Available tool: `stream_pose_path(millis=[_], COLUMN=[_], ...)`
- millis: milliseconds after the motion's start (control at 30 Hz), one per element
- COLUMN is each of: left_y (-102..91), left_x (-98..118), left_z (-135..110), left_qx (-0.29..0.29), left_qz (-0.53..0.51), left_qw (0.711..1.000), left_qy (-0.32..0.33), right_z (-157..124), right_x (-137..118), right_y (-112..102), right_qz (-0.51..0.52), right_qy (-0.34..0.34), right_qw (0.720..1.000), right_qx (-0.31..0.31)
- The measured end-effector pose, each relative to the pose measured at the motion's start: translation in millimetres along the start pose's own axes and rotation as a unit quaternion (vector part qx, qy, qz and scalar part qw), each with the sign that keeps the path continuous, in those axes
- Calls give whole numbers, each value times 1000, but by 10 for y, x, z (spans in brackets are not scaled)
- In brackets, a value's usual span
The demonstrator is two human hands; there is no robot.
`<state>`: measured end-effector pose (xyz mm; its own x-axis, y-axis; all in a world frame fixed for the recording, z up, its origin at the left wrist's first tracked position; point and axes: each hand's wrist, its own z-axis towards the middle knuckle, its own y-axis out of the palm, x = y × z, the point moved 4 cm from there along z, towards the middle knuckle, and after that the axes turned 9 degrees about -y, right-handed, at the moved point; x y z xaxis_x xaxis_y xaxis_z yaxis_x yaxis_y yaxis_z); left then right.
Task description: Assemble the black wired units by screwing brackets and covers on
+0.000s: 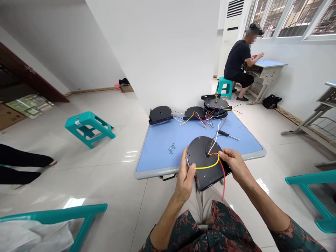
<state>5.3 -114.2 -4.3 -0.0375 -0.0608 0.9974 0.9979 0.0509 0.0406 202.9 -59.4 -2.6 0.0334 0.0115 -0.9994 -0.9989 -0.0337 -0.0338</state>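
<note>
A round black metal housing (199, 152) with a flat bracket edge is held tilted over the near edge of the blue table. Yellow, red and white wires (210, 167) come out of a hole at its centre. My left hand (185, 178) grips the housing's left rim, its thumb by the end of the yellow wire. Closed on the right rim is my right hand (233, 162), fingertips beside the bend of that wire. Beyond the housing lies a black-handled screwdriver (228, 135). A small pile of screws (172, 148) sits to the left.
More black housings with loose wires lie along the table's back, one at left (160, 114) and a stack (216, 105) at right. The blue table (154, 140) meets a white wall. Teal stools (89, 126) stand around. Another person (237, 59) sits at a desk.
</note>
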Motion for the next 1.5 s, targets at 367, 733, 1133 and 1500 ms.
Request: stream_pose_path(millis=[367,733,1133,1500], left_y=[10,-17,42,33], left_x=[-124,-106,-61,-125], left_z=[3,9,65,100], left_qx=[-38,-56,-64,-57], left_qz=[-20,-20,-15,-35], left_qw=[999,998,998,998], left_qy=[-34,-31,-5,0], right_z=[-85,-130,-145,-92], right_x=[-69,-127,-163,-97], right_y=[-46,-86,-63,-47], right_qz=[-63,-115,-167,-190], right_qy=[-73,-123,-158,-164], right_qw=[995,985,969,963], right_qx=[31,47,94,103])
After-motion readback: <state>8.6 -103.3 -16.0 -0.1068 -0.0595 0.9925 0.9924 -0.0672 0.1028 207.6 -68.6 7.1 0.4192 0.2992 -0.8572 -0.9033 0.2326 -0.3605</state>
